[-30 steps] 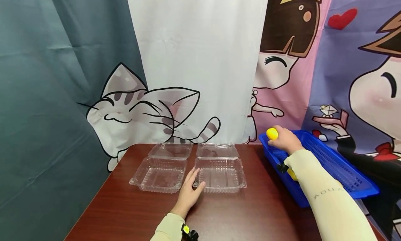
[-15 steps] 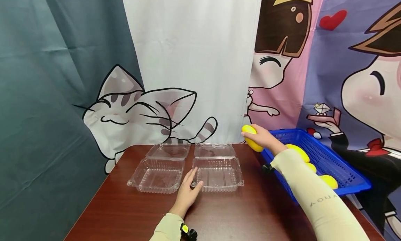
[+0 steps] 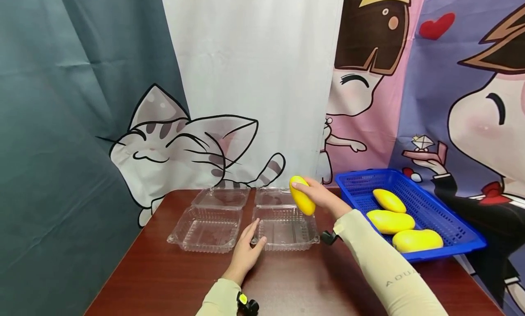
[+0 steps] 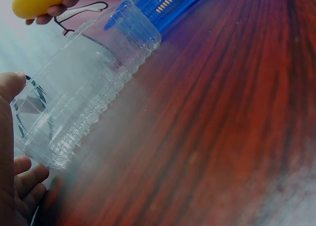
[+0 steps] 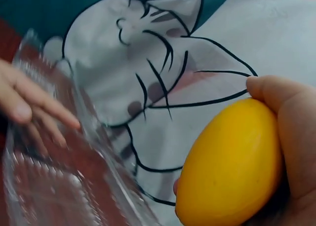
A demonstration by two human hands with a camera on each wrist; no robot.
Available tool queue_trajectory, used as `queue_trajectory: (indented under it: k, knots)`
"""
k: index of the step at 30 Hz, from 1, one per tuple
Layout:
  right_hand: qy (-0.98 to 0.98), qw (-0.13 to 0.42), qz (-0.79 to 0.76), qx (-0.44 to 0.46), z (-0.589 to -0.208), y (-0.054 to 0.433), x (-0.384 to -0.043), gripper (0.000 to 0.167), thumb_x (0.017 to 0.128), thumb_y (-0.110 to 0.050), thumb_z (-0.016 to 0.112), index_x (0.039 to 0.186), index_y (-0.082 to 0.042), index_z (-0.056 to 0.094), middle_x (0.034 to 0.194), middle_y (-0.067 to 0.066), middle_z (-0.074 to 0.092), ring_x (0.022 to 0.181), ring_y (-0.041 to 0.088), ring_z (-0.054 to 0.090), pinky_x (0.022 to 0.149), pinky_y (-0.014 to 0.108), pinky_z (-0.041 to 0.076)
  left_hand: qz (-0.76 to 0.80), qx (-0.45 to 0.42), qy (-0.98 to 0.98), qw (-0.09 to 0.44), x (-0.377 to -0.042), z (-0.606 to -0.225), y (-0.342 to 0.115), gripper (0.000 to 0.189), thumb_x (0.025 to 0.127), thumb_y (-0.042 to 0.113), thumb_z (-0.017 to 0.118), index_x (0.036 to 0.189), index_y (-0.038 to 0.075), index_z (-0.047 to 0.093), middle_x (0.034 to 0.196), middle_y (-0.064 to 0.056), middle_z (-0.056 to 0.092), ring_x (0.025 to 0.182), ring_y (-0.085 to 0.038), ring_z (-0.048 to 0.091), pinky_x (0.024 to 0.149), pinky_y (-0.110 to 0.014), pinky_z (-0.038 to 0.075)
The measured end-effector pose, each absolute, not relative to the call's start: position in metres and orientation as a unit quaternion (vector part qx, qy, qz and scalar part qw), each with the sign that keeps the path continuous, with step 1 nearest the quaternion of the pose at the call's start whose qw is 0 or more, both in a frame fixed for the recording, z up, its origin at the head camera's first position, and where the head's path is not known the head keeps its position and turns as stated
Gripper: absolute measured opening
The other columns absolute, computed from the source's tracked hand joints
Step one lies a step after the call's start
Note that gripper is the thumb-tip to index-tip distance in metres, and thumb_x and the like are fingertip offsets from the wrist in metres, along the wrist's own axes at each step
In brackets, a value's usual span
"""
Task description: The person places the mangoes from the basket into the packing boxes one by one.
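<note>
Observed: the right clear container [image 3: 287, 246] rests on the reddish-brown wood-grain table [image 3: 287, 279], its lid [image 3: 268, 197] turned back behind it, and serves as the reference for positions. A yellow mango [image 3: 302, 198] is held in the air above the rear right part of this container, tilted and clear of it. The right hand [image 3: 319, 196], on the mango's right, has its grip clamped on the fruit, thumb on one side and fingers round the other. The left hand [image 3: 246, 254] lies at the container's front left corner, fingers extended, thumb apart, grip holding nothing; whether it touches the plastic cannot be confirmed. A left clear container [image 3: 209, 247] of the same type sits just left of the reference container, its cover [image 3: 221, 198] likewise turned back. Well to the right of the reference stands a blue basket [image 3: 447, 215] holding three mangoes [image 3: 391, 221]. A cloth backdrop [image 3: 254, 56] with a printed cat [image 3: 172, 142] hangs behind.
</note>
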State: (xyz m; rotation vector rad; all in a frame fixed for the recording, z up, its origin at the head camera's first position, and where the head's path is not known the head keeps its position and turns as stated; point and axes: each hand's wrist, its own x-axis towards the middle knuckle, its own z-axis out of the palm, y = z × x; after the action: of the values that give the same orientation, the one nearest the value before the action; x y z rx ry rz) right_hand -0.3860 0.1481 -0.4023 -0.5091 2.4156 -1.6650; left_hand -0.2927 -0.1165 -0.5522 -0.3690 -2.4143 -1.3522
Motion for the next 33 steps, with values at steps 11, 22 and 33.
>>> queue_trajectory:
  k: [11, 22, 33]
  knots:
    - [0.722, 0.125, -0.674, -0.099, -0.433, 0.124, -0.379, 0.052, 0.103, -0.040, 0.053, 0.133, 0.001, 0.047, 0.093, 0.013, 0.058, 0.075, 0.023, 0.061, 0.062, 0.037, 0.056, -0.478, -0.131, -0.853, 0.165, -0.293, -0.549, -0.116, 0.061, 0.098, 0.034, 0.065, 0.152, 0.015, 0.047, 0.147, -0.016, 0.050, 0.131, -0.040, 0.052, 0.104, -0.062, 0.042]
    - [0.837, 0.038, -0.534, -0.114, -0.461, 0.110, -0.377, 0.053, 0.093, -0.040, 0.070, 0.127, -0.001, 0.057, 0.102, 0.013, 0.065, 0.082, 0.022, 0.062, 0.069, 0.034, 0.053, -0.475, -0.134, -0.854, 0.165, -0.296, -0.550, -0.116, 0.060, 0.098, 0.036, 0.065, 0.152, 0.016, 0.048, 0.146, -0.016, 0.051, 0.130, -0.039, 0.053, 0.104, -0.061, 0.042]
    - [0.832, 0.068, -0.521, -0.177, -0.484, 0.100, -0.369, 0.055, 0.086, -0.029, 0.080, 0.128, -0.004, 0.054, 0.106, 0.011, 0.063, 0.087, 0.022, 0.062, 0.076, 0.036, 0.056, -0.473, -0.125, -0.859, 0.149, -0.295, -0.551, -0.116, 0.059, 0.099, 0.036, 0.063, 0.154, 0.019, 0.046, 0.148, -0.016, 0.049, 0.131, -0.041, 0.052, 0.103, -0.064, 0.041]
